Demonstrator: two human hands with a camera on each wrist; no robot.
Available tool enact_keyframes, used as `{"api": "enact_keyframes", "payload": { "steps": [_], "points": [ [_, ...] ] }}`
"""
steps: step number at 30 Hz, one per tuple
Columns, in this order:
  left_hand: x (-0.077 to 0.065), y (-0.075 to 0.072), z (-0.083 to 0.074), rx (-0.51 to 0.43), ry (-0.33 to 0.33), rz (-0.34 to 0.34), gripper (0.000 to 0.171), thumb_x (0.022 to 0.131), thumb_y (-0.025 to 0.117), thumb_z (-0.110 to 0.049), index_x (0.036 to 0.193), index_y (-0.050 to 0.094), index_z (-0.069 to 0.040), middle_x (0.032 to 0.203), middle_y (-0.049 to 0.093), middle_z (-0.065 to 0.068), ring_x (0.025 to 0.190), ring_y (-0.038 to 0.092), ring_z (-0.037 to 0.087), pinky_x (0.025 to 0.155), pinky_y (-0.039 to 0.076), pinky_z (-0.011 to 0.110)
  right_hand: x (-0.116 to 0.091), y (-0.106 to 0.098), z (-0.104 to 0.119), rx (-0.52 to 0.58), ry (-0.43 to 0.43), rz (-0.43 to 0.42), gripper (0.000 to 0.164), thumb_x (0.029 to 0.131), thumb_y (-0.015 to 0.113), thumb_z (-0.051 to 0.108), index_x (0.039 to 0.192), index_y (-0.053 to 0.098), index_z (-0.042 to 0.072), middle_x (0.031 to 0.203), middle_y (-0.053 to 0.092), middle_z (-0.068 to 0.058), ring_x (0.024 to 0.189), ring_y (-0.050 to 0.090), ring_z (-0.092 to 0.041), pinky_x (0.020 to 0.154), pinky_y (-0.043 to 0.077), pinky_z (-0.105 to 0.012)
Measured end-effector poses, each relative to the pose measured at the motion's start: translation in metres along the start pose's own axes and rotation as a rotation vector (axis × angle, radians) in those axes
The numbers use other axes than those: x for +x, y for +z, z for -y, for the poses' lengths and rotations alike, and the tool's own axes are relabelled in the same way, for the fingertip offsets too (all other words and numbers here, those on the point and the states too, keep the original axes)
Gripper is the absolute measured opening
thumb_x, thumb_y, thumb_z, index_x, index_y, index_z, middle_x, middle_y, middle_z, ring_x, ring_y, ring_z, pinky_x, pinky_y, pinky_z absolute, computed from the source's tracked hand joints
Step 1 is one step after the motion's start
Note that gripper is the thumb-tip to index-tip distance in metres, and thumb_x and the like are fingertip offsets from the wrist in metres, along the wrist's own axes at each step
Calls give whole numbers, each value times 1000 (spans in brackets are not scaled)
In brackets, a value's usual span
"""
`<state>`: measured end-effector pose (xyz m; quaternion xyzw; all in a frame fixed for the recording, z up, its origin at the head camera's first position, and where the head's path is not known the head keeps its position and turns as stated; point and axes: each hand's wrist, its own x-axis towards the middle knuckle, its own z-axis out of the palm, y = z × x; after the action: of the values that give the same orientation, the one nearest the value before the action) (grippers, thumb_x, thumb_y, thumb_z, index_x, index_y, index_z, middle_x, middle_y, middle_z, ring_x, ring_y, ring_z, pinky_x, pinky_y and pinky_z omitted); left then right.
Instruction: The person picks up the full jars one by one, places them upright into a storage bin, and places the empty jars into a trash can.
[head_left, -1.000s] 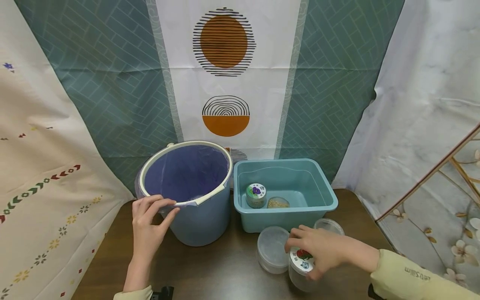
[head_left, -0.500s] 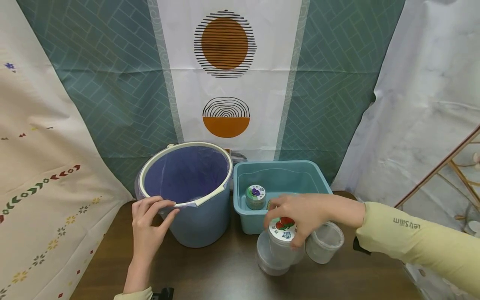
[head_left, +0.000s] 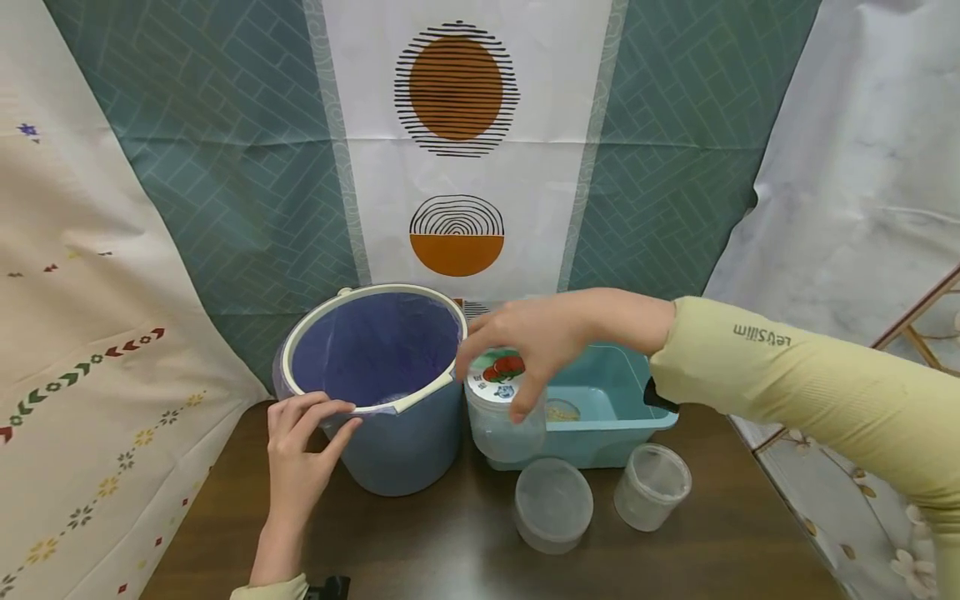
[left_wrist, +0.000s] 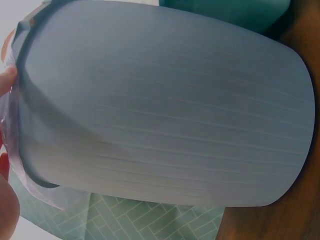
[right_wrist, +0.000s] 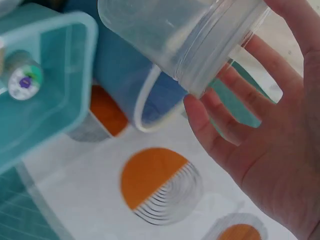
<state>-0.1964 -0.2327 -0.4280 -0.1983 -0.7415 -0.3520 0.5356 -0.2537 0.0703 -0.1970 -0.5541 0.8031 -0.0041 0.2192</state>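
A clear plastic jar (head_left: 506,437), its white-and-green lid printed with red tomatoes, hangs from my right hand (head_left: 536,337), whose fingers and thumb grip the lid from above. It is beside the blue trash bin (head_left: 408,454), in front of the teal basin's left end. In the right wrist view the jar (right_wrist: 155,35) looks see-through, with no contents visible. My left hand (head_left: 303,433) pinches the bin's front-left rim, where a thin purple bag liner folds over. The bin's wall (left_wrist: 165,110) fills most of the left wrist view.
The teal basin (head_left: 600,450) holds a jar with a purple-flower lid (right_wrist: 24,82) and a small container of pale grains (head_left: 561,410). Two more clear jars, one frosted-topped (head_left: 552,500) and one behind right (head_left: 652,487), stand on the dark wooden table (head_left: 450,550).
My right hand has lifted the tomato-lid jar off the table and carried it left and up to the bin's side. The left hand stays on the rim.
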Motion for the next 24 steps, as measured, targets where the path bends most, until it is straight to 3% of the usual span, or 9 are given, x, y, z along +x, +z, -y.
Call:
{"api": "enact_keyframes", "payload": {
  "steps": [6, 12, 21, 24],
  "points": [
    [-1, 1, 1, 4, -7, 6, 40, 87, 72, -44, 85, 75, -4, 90, 62, 18, 91, 44, 34, 99, 27, 18, 23, -38, 5, -22, 3, -1, 63, 77, 80, 41, 135, 57, 32, 138, 53, 8, 126, 49, -15, 103, 47, -38],
    [-1, 1, 1, 6, -12, 9, 40, 87, 72, -44, 85, 75, -4, 90, 62, 17, 92, 45, 34, 99, 27, 18, 49, -70, 5, -69, 11, -64, 63, 79, 80, 41, 137, 56, 31, 141, 51, 9, 131, 44, -12, 106, 45, -37],
    [-3, 0, 1, 12, -37, 15, 42, 86, 72, -46, 85, 76, -4, 91, 63, 16, 94, 45, 33, 98, 28, 17, 98, -87, -4, 95, 112, -76, 61, 80, 83, 32, 135, 57, 35, 143, 46, 7, 129, 42, -12, 100, 48, -29],
    [-3, -1, 2, 13, -42, 20, 42, 86, 72, -46, 85, 76, -5, 92, 63, 16, 95, 45, 32, 98, 27, 17, 117, -91, -10, 74, 112, -86, 62, 81, 82, 32, 137, 56, 33, 147, 45, 7, 134, 39, -12, 105, 45, -30]
  ]
}}
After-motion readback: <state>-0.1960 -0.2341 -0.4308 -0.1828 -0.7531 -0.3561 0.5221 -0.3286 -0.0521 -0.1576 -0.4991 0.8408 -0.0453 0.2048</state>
